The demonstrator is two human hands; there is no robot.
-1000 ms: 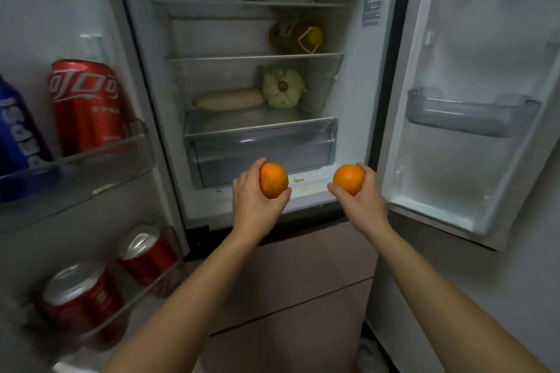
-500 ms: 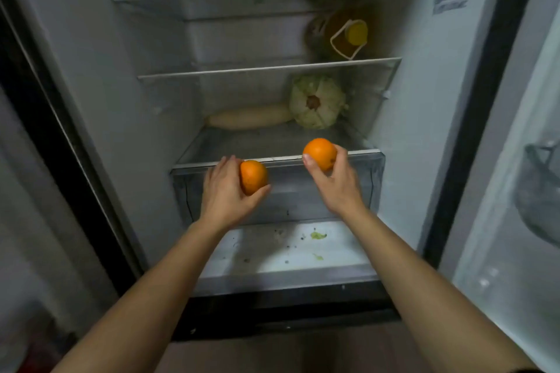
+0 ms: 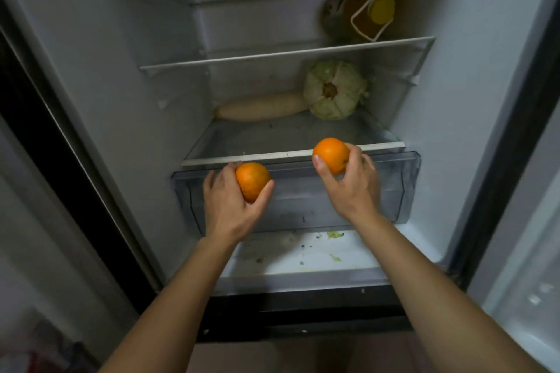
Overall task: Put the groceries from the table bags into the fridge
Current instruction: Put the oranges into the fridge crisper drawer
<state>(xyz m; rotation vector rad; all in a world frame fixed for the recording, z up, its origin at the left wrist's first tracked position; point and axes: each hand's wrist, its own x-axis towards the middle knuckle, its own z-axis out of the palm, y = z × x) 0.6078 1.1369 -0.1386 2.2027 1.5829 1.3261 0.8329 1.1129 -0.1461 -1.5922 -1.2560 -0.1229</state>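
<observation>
The fridge stands open in front of me. My left hand (image 3: 230, 206) grips one orange (image 3: 251, 180) in front of the clear crisper drawer (image 3: 406, 188). My right hand (image 3: 351, 185) grips a second orange (image 3: 331, 155) a little higher, at the front edge of the glass shelf (image 3: 272, 157) above the drawer. On that shelf, farther back, lie a white radish (image 3: 262, 106) and a pale green cabbage (image 3: 335, 89).
A bottle of oil with a yellow cap (image 3: 371, 13) lies on the shelf above, at the right. Two more glass shelves sit higher up. The fridge floor (image 3: 303, 254) under the drawer has green scraps on it. The open door panels flank both sides.
Both hands have moved forward and up into the fridge with the oranges. The view has closed in on the shelves, and the door cans have left the frame.
</observation>
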